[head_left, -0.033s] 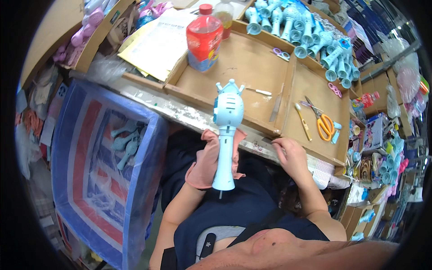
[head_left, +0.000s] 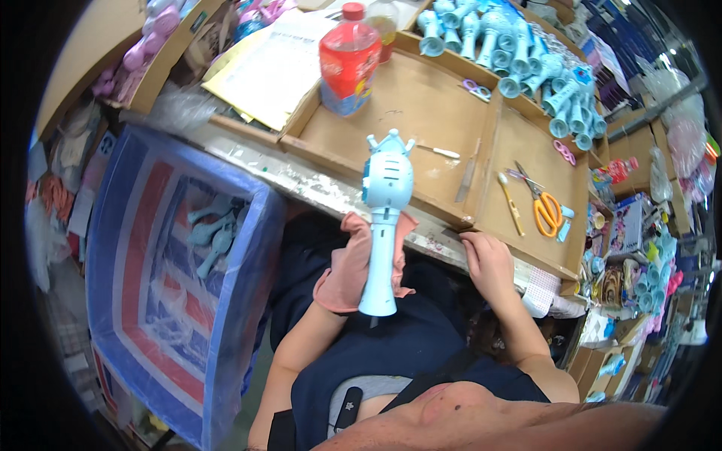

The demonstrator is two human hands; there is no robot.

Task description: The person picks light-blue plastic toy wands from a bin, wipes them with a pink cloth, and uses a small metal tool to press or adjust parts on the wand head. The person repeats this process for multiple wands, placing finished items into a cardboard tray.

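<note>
A light-blue toy wand (head_left: 383, 255) with a round head and a small crown stands in front of my body, crown end away from me. My left hand (head_left: 347, 270), in a loose pink glove, is closed round its handle from behind, so most of the fingers are hidden. My bare right hand (head_left: 489, 264) rests at the table's front edge by the cardboard tray (head_left: 538, 254). Its fingers are curled together. Beside the fingertips a small dark sliver shows, too little to name.
Scissors (head_left: 548, 214), a yellow-handled brush (head_left: 511, 204) and a white-handled tool (head_left: 445, 152) lie in the trays. A red bottle (head_left: 349, 64) stands behind. Several blue wand parts (head_left: 519, 45) are heaped at the back right. At left, a blue lined bin (head_left: 248, 225) holds more.
The whole view has shifted slightly, with the table and wand a little further right in it. A dark sliver now shows beside my right fingertips. My left hand keeps its grip.
</note>
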